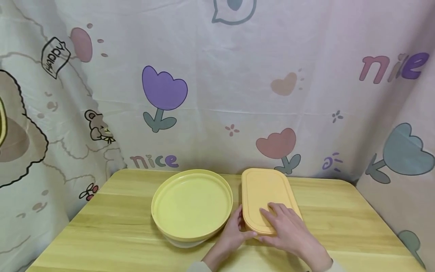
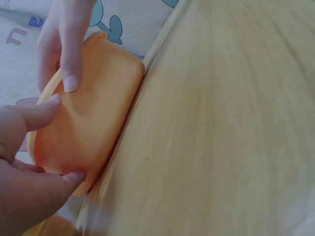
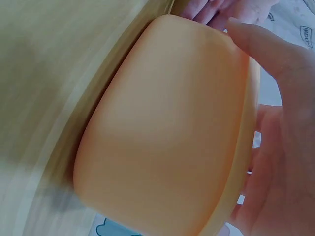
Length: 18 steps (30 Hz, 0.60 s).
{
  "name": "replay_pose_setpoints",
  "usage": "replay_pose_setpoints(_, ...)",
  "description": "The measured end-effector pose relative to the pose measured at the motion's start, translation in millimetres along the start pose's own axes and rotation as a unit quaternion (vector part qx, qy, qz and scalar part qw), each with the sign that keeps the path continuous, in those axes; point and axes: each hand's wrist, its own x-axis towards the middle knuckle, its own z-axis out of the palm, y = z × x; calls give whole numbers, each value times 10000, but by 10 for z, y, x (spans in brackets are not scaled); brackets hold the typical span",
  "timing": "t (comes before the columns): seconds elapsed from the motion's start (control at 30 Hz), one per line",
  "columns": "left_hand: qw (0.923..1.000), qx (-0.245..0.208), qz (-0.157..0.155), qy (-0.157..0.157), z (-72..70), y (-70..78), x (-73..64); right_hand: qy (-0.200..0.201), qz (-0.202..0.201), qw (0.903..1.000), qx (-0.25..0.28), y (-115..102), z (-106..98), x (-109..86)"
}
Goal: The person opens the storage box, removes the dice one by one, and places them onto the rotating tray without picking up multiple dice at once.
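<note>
Currently gripping the near end of an orange box (image 3: 162, 128) with both hands, right of centre on the pale wooden table (image 1: 340, 219). Standing upright, with long sides running from near to far, and topped by a flat orange lid (image 1: 263, 192). With the left hand (image 1: 232, 233), holding the near left corner: thumb at the near wall, fingers round against the left wall. With the right hand (image 1: 290, 230), clasping the near edge from above: fingers across the near part of the lid, thumb down over the rim at the near wall. Close together at the thumbs, otherwise apart.

Just left of the box, on the same table, a yellow round tray (image 1: 193, 204) with a raised rim. Beneath it, probably a whitish bowl (image 1: 185, 243), mostly hidden from above. Along the far side, and hanging to left and right, a pale patterned cloth (image 1: 217, 75). Around both wrists, pale sleeves (image 1: 199, 267).
</note>
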Motion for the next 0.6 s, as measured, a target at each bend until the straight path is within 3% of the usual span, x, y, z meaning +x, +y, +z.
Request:
replay_pose_setpoints(0.13, 9999, -37, 120, 38, 25, 3, 8, 276, -113, 9995, -137, 29, 28, -17)
replay_pose_setpoints(0.43, 10000, -15, 40, 58, 11, 3, 11, 949, -660, 9918, -543, 114, 110, 23)
replay_pose_setpoints(0.6, 10000, 7, 21, 30, 9, 6, 19, 1113, -778, 9891, -560, 151, 148, 31)
